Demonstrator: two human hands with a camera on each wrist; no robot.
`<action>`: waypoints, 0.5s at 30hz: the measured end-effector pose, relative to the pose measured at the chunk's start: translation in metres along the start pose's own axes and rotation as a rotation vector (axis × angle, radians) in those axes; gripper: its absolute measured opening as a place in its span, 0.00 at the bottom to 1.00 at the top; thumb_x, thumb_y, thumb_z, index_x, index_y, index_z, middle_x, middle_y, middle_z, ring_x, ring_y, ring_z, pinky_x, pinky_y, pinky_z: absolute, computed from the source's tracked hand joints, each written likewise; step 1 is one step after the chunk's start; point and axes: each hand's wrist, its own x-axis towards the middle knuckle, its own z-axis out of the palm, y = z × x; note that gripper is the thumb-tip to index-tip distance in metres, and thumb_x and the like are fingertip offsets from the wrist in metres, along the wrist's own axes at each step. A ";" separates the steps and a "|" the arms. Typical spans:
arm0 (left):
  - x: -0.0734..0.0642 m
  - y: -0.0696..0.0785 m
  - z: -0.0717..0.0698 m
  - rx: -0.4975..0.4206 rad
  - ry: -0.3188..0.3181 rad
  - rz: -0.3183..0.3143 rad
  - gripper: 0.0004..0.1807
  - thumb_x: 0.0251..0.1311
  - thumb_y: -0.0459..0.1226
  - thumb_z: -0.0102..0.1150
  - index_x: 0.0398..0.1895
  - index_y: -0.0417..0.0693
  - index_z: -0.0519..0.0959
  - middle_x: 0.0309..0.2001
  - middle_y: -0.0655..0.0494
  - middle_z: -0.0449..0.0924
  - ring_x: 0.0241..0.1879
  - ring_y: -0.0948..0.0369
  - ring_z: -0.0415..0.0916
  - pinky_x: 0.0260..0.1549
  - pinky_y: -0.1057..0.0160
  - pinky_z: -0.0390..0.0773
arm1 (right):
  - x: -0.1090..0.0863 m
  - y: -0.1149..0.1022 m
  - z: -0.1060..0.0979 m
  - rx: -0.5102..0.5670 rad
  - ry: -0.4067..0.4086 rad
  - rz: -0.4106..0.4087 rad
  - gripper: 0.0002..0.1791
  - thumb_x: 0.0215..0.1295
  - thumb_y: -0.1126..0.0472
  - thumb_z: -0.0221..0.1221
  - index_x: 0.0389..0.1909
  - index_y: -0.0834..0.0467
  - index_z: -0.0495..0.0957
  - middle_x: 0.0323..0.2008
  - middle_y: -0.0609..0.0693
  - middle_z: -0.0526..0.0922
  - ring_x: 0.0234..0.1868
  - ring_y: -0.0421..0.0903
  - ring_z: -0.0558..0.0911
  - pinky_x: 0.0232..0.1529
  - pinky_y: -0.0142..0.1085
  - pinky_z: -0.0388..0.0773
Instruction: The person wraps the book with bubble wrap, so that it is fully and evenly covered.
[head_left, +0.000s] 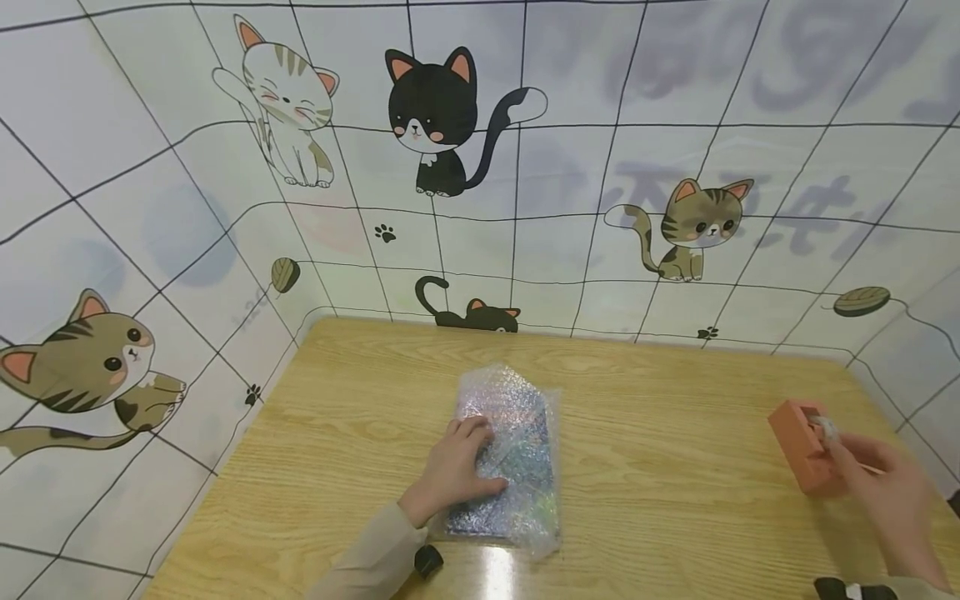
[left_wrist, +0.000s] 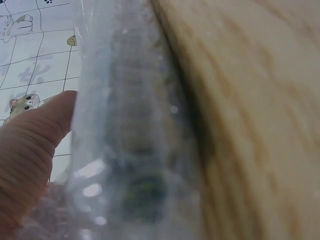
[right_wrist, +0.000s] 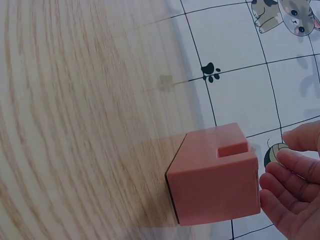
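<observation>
A flat, rectangular item wrapped in bubble wrap (head_left: 525, 450) lies on the table, dark bluish through the clear plastic; it could be a book, but the wrap blurs it. My left hand (head_left: 461, 471) rests on its left part, fingers and thumb spread. In the left wrist view, a digit (left_wrist: 35, 150) lies against the bubble wrap (left_wrist: 135, 115). At the right stands a coral-pink tape dispenser (head_left: 806, 454) with a tape roll (head_left: 823, 427). My right hand (head_left: 888, 487) reaches to the roll's side. The right wrist view shows its fingers (right_wrist: 295, 185) loosely bent beside the dispenser (right_wrist: 215, 192).
The wooden table (head_left: 675, 467) meets a white gridded sheet (head_left: 562, 275) printed with cats, paw prints and yarn balls at the back and sides. Black straps or devices (head_left: 428, 561) sit at both wrists.
</observation>
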 end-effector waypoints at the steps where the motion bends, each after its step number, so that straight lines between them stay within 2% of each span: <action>1: 0.000 0.000 0.000 0.004 -0.002 -0.001 0.33 0.38 0.53 0.71 0.47 0.45 0.76 0.57 0.48 0.70 0.52 0.53 0.67 0.36 0.57 0.78 | 0.001 0.000 0.000 -0.014 0.004 0.034 0.15 0.62 0.53 0.60 0.39 0.62 0.77 0.24 0.19 0.66 0.26 0.17 0.66 0.20 0.17 0.67; 4: 0.000 0.001 0.000 0.015 -0.010 -0.004 0.33 0.38 0.54 0.71 0.47 0.45 0.76 0.57 0.48 0.70 0.52 0.53 0.67 0.36 0.57 0.78 | 0.003 0.002 -0.001 -0.061 0.018 0.123 0.25 0.61 0.48 0.59 0.46 0.67 0.74 0.26 0.28 0.69 0.24 0.18 0.64 0.19 0.19 0.67; 5: 0.001 0.001 -0.001 0.016 -0.013 -0.006 0.33 0.38 0.54 0.71 0.47 0.45 0.76 0.57 0.48 0.70 0.52 0.53 0.67 0.36 0.58 0.78 | 0.004 0.003 0.000 -0.087 0.026 0.144 0.28 0.61 0.47 0.59 0.49 0.69 0.73 0.28 0.35 0.73 0.23 0.19 0.63 0.18 0.19 0.66; 6: 0.001 0.001 -0.001 0.017 -0.017 -0.008 0.33 0.39 0.54 0.71 0.48 0.45 0.76 0.58 0.48 0.70 0.52 0.53 0.67 0.36 0.58 0.78 | 0.006 0.004 0.000 -0.110 0.033 0.157 0.30 0.62 0.46 0.58 0.51 0.70 0.72 0.30 0.42 0.76 0.24 0.22 0.64 0.20 0.21 0.66; 7: 0.000 0.002 -0.001 0.015 -0.021 -0.011 0.34 0.39 0.54 0.71 0.48 0.44 0.76 0.58 0.48 0.70 0.52 0.52 0.66 0.36 0.57 0.78 | 0.008 0.007 0.000 -0.161 0.048 0.150 0.31 0.62 0.46 0.57 0.51 0.71 0.71 0.29 0.43 0.75 0.23 0.22 0.63 0.20 0.23 0.65; 9: 0.000 0.002 -0.001 0.012 -0.028 -0.017 0.34 0.39 0.54 0.70 0.48 0.44 0.76 0.58 0.47 0.69 0.53 0.52 0.66 0.36 0.57 0.78 | 0.010 0.011 0.000 -0.229 0.070 0.129 0.29 0.64 0.50 0.55 0.50 0.74 0.70 0.31 0.61 0.78 0.26 0.35 0.72 0.35 0.31 0.71; 11: 0.000 0.002 -0.001 0.007 -0.032 -0.021 0.34 0.40 0.54 0.70 0.49 0.44 0.76 0.59 0.47 0.69 0.53 0.52 0.66 0.37 0.56 0.78 | 0.011 0.014 0.000 -0.303 0.066 0.125 0.29 0.66 0.50 0.52 0.49 0.76 0.70 0.35 0.70 0.77 0.33 0.51 0.74 0.46 0.45 0.67; 13: 0.000 0.003 -0.002 0.003 -0.035 -0.022 0.34 0.40 0.53 0.70 0.49 0.44 0.76 0.59 0.47 0.69 0.53 0.52 0.66 0.38 0.56 0.78 | 0.012 0.016 -0.002 -0.358 0.034 0.139 0.30 0.67 0.50 0.50 0.47 0.78 0.69 0.34 0.73 0.76 0.39 0.63 0.73 0.51 0.56 0.60; 14: 0.000 0.003 -0.002 0.004 -0.036 -0.022 0.34 0.40 0.53 0.70 0.49 0.44 0.76 0.59 0.47 0.69 0.53 0.52 0.66 0.38 0.56 0.78 | 0.012 0.014 -0.002 -0.365 -0.004 0.165 0.32 0.67 0.49 0.49 0.48 0.79 0.68 0.40 0.77 0.73 0.43 0.69 0.69 0.52 0.60 0.57; 15: 0.000 0.003 -0.002 0.004 -0.036 -0.023 0.34 0.40 0.53 0.70 0.49 0.44 0.76 0.59 0.47 0.69 0.53 0.52 0.66 0.37 0.56 0.78 | 0.012 0.014 -0.003 -0.386 -0.039 0.192 0.35 0.67 0.46 0.48 0.48 0.80 0.67 0.40 0.77 0.73 0.42 0.69 0.70 0.48 0.59 0.59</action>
